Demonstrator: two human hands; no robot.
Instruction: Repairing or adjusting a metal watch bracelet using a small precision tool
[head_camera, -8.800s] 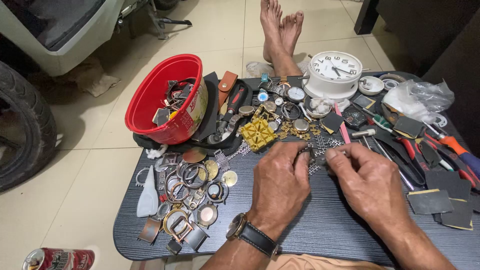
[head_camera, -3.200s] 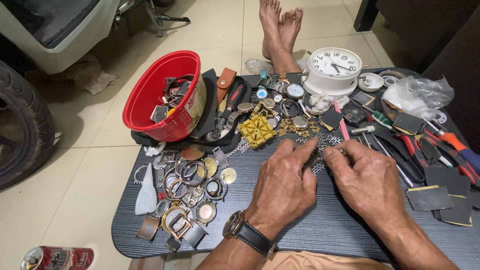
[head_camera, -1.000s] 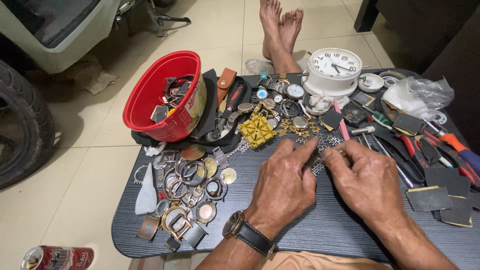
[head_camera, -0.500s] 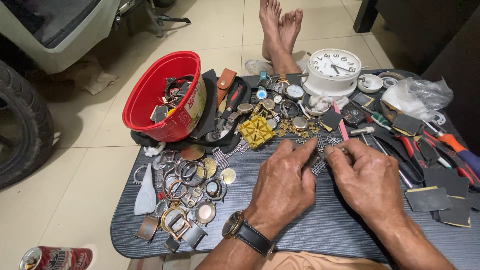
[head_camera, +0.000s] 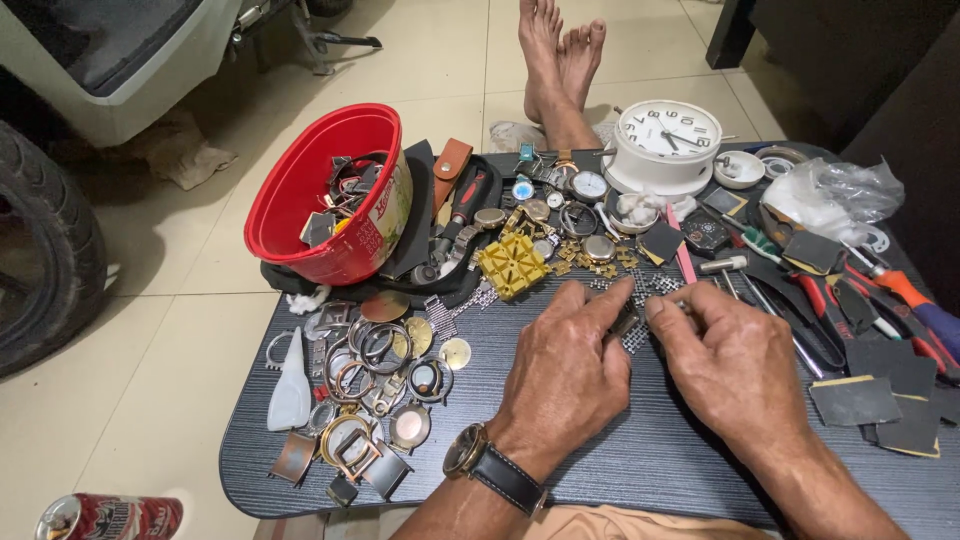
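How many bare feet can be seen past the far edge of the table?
2. The left-hand foot and the right-hand foot lie side by side on the tiled floor, just beyond the dark table, behind the white clock. Neither looks hidden.

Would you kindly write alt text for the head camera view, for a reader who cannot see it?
Two bare hands, left hand and right hand, pinch a small metal watch-band piece between their fingertips over a dark table. Around them lie loose watch cases, a red bowl of parts, a white clock and hand tools.
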